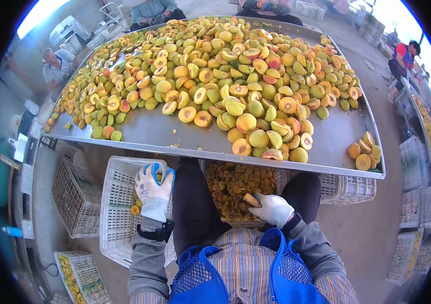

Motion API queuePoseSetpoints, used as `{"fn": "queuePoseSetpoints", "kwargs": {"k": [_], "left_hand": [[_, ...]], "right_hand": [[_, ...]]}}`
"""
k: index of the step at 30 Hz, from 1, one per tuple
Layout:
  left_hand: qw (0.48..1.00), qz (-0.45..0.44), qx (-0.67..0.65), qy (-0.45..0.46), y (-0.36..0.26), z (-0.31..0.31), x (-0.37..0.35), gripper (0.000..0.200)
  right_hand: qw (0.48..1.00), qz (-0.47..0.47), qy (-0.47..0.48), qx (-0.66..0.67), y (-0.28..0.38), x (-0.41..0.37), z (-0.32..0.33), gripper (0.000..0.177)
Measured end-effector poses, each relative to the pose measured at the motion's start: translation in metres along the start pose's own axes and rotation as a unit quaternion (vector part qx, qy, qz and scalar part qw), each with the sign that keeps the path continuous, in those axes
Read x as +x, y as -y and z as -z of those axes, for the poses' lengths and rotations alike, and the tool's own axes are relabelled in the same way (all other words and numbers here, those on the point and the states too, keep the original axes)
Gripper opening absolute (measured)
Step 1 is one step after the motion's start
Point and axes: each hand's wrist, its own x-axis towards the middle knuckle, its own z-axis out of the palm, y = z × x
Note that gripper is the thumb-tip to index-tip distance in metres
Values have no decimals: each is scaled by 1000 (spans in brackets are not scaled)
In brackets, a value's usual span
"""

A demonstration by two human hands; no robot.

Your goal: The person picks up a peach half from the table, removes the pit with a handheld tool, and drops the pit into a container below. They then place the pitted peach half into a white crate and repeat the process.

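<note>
My left hand (pixel 153 188), in a white glove with blue on the fingers, is over the white plastic crate (pixel 110 223) by my left leg. Its thumb and fingers curl around a peach half (pixel 159 177), of which only a yellow sliver shows. A few yellow fruit pieces lie lower in that crate. Between my knees, my gloved right hand (pixel 274 209) is closed on a short wooden handle (pixel 251 200); any blade is hidden. Below it, a container holds brown-yellow pits and scraps (pixel 238 187). Ahead, a big heap of halved and whole peaches (pixel 245 101) covers much of the metal table.
The metal table (pixel 144 134) has a raised rim just beyond my knees. More crates stand at left (pixel 76 197), lower left (pixel 81 276) and right (pixel 349 188). People sit at the table's far side and left; another person (pixel 402 58) works at a second table on the right.
</note>
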Motion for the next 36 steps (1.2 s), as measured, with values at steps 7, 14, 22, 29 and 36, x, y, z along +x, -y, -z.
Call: {"fn": "queuePoseSetpoints", "kwargs": {"k": [7,14,22,29,36], "left_hand": [[949,-98,124,273,-159,-95,36,66],[904,-13,176,389,-189,-120,60,72],[696,120,-647,288,-154,-88,28,33],[733,96,-625,251,-149,-45,-25,54],[776,38,-578,247,-154,-31,-46,53]], "right_hand": [[998,-35,3,-57,6,3,2,50],[997,-22,25,-67,2,4,-1,56],[974,4,-218,58,18,-15,17,62],[949,100,-298,-24,61,-21,20,60],[953,99,-276,-81,68,-24,14,54]]}}
